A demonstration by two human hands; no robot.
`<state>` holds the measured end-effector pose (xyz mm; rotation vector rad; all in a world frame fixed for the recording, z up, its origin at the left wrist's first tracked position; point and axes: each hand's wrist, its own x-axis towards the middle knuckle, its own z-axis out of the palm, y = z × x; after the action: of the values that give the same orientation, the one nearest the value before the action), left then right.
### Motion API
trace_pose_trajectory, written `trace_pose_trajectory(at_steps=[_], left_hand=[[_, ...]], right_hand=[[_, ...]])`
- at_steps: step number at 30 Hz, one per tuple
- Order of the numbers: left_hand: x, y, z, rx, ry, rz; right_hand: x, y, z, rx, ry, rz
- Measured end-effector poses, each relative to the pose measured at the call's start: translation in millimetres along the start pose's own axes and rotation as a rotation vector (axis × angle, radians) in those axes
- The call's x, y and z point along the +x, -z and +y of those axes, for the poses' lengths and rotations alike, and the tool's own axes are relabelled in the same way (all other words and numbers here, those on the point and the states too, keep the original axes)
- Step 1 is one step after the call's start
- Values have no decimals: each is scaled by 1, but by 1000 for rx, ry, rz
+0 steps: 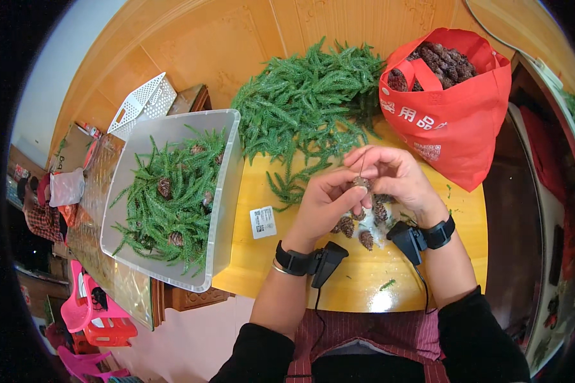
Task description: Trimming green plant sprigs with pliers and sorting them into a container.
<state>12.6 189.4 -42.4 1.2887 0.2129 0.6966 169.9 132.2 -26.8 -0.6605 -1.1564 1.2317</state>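
Observation:
Above the table, my left hand (319,203) is closed around a small brown pine cone (361,182), pinching it between thumb and fingers. A thin dark wire (362,167) rises from the cone's top. My right hand (404,175) closes on that wire with its fingertips, close against the left hand. Below both hands lie several loose pine cones (365,240), some with whitish stuff around them and partly covered by my fingers. Just beyond the hands, sprigs from a heap of green artificial pine branches (306,96) spread over the table.
A clear plastic bin (227,214) on the left holds green sprigs with pine cones. At the back right stands a red bag (453,137) full of pine cones. A white card (262,222) lies on the yellow table (319,287). Farther left are a white basket (144,105) and pink chairs (76,309).

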Motion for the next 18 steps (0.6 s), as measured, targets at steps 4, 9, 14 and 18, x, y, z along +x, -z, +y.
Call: trace_pose_trajectory(at_steps=[4, 9, 14, 18], left_hand=[[2, 1, -4, -64, -29, -14], [2, -3, 0, -72, -53, 9], [0, -1, -2, -79, -55, 20], [-1, -2, 0, -91, -36, 12]], right_hand=[[-1, -7, -17, -44, -158, 87], [-1, 2, -5, -14, -51, 7], [0, 0, -3, 90, -83, 29], [0, 3, -3, 164, -102, 11]])
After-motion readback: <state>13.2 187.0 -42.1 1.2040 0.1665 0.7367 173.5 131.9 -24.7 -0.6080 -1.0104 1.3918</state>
